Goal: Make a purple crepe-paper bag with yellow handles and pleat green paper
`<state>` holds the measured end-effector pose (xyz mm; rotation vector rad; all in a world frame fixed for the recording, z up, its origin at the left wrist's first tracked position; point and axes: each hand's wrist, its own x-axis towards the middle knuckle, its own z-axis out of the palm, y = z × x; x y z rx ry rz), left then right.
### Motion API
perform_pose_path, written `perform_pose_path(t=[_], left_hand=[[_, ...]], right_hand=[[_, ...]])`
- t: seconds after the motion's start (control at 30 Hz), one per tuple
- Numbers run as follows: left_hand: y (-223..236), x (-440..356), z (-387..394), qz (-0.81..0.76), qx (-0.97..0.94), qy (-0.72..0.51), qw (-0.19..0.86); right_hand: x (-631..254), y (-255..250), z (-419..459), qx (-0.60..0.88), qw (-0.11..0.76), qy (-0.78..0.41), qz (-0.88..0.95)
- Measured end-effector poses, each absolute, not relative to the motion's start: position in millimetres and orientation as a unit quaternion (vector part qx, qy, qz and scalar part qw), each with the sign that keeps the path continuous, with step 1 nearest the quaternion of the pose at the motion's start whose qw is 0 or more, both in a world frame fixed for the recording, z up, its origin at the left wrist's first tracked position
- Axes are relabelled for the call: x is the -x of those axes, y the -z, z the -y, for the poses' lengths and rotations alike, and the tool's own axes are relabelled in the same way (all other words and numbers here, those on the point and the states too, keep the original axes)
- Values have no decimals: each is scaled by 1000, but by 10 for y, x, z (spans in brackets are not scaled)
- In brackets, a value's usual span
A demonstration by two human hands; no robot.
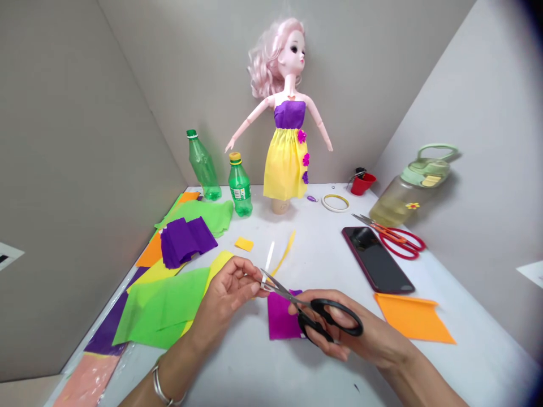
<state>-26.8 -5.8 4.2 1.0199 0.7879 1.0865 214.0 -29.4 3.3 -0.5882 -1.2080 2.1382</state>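
Observation:
My right hand (339, 333) grips black-handled scissors (314, 308), fingers through the loops, blades pointing left and slightly apart. My left hand (231, 291) pinches something small at the blade tips; I cannot make out what. A magenta paper piece (280, 319) lies on the table under the scissors. A thin white strip (268, 257) and a yellow strip (286, 251) lie just beyond the hands. A doll (288, 113) with pink hair, in a purple and yellow paper dress, stands at the back.
Green (165, 305), purple (184, 240) and orange paper sheets pile up at left. Two green bottles (240, 186) stand at the back left. A phone (377, 257), red scissors (396, 237), a tape roll (335, 202), a red cup (362, 182), a water jug (409, 192) and an orange sheet (413, 318) lie right.

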Motion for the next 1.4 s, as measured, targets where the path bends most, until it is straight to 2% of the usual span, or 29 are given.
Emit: perform_pose_path(t=[0.73,0.97,1.3,1.4], left_hand=[[-2,264,38,-341,-452,-475,674],[-30,253,52,-364,-462,-475,655],[-68,254,45,-397,-468,-473,632],[-60,286,17,-430,-492,-478,587]], right_hand=[[-2141,-31,295,294,310,-757,494],[-2132,-129,289,313,253,-752,522],[-2134,-115,327,348,220,-710,571],[-2127,-123,330,357,221,-703,574]])
